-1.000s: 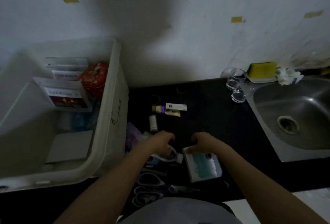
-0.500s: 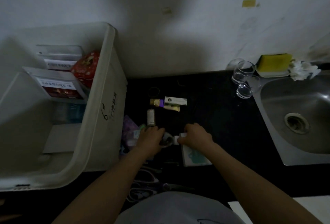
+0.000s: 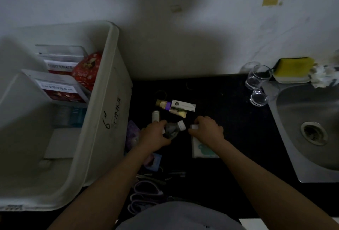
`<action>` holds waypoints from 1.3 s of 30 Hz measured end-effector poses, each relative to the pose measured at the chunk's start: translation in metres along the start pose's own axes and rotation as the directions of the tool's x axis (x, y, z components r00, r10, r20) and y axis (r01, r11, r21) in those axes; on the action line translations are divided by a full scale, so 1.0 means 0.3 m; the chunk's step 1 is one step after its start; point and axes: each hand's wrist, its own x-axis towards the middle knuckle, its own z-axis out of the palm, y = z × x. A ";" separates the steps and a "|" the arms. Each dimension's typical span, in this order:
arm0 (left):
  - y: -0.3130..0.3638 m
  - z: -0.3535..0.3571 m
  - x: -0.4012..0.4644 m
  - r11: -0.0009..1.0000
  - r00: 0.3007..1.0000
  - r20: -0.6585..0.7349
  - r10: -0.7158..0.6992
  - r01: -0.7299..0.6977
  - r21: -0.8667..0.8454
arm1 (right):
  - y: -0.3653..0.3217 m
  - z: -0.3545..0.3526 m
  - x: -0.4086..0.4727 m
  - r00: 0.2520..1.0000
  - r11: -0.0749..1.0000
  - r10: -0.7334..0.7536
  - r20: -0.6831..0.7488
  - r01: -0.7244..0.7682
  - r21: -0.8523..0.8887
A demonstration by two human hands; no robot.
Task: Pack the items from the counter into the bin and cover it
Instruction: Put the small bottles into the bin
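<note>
My left hand [image 3: 156, 134] grips a small clear plastic bottle [image 3: 172, 129] with a white cap; my right hand [image 3: 207, 130] pinches a flat white packet [image 3: 201, 149] on the black surface [image 3: 229, 119]. The white plastic bin [image 3: 102, 119] stands left of both.

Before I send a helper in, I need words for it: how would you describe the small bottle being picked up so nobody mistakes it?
Start at the big white bin on the left of the black counter. Just right of it, the left hand grips a small clear bottle. Its white cap points toward the right hand; the neighbouring tubes are opaque.
</note>
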 end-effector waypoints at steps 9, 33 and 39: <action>0.074 -0.075 0.023 0.878 0.983 -0.077 -0.164 0.110 -0.466 | 0.002 -0.015 0.005 0.999 1.000 0.001 0.041 0.000 -0.017; 0.319 -0.394 -0.164 0.711 0.884 -0.466 -0.032 -0.307 -0.632 | -0.412 -0.397 -0.204 0.800 0.610 -0.336 -0.498 0.588 0.532; 0.348 -0.599 -0.275 0.615 0.815 -0.578 0.035 -0.473 -0.631 | -0.619 -0.487 -0.302 0.691 0.465 -0.359 -0.628 0.716 0.521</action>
